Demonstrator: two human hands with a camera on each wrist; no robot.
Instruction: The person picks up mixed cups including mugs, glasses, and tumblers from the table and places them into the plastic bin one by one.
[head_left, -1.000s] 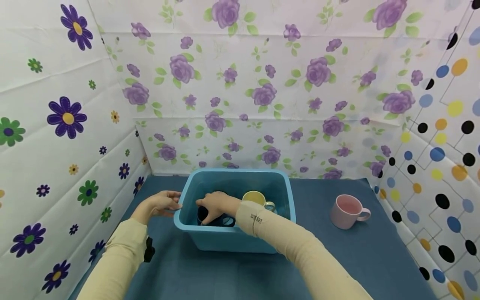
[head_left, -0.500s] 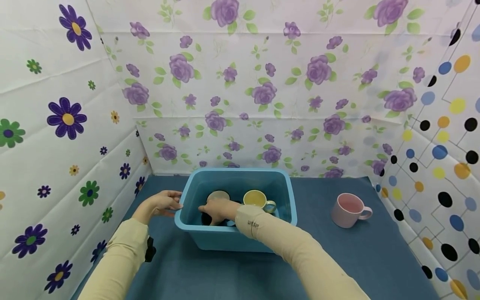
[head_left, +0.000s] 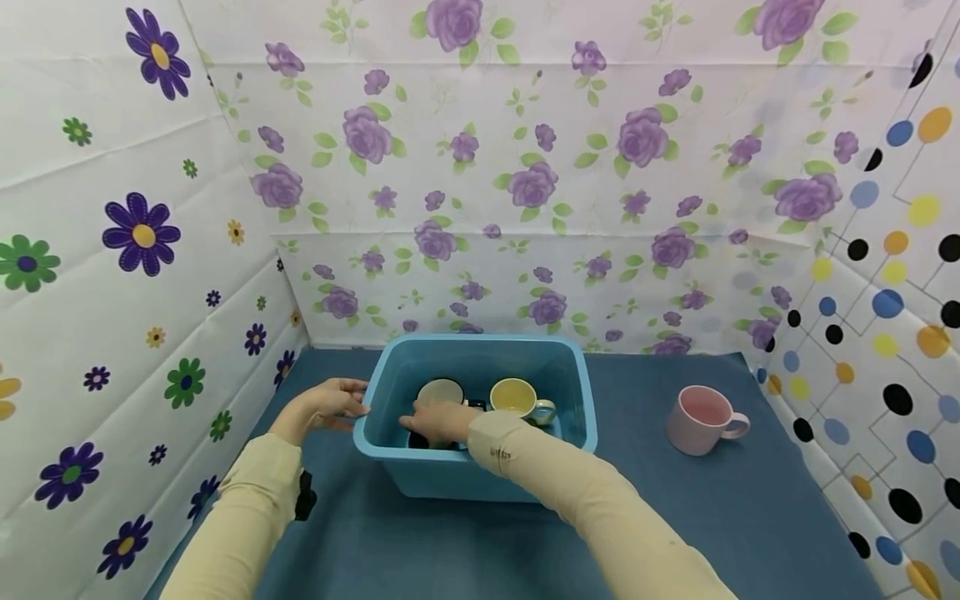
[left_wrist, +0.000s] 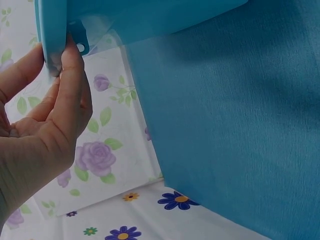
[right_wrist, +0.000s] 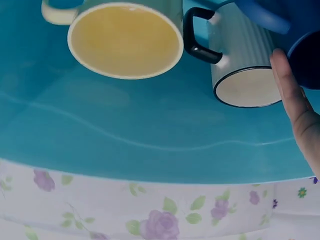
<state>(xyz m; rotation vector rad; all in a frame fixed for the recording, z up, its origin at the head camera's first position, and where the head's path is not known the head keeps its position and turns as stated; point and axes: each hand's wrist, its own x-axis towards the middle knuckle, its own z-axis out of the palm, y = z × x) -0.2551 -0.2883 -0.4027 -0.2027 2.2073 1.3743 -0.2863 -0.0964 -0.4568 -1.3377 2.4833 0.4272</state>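
My left hand [head_left: 324, 407] pinches the left rim of a light blue plastic bin [head_left: 487, 479], thumb on one side and fingers on the other, as the left wrist view [left_wrist: 55, 110] confirms. Inside the bin, my right hand [head_left: 442, 421] holds a dark blue mug [head_left: 417, 440] near the front left; the hand covers most of it. In the right wrist view, a finger [right_wrist: 287, 82] lies between this dark blue mug [right_wrist: 309, 62] and a white ribbed mug [right_wrist: 235, 47] with a black rim and handle. A yellow-lined mug [head_left: 512, 397] stands to their right.
A pink mug [head_left: 699, 421] stands on the blue-covered table [head_left: 637, 492], right of the bin. Floral sheets [head_left: 487, 192] close off the back and left, and a dotted sheet [head_left: 885, 350] the right. The bin's walls surround the mugs.
My right hand and the dark blue mug have shifted slightly right and toward me inside the bin, uncovering the white mug behind. My left hand stays at the rim.
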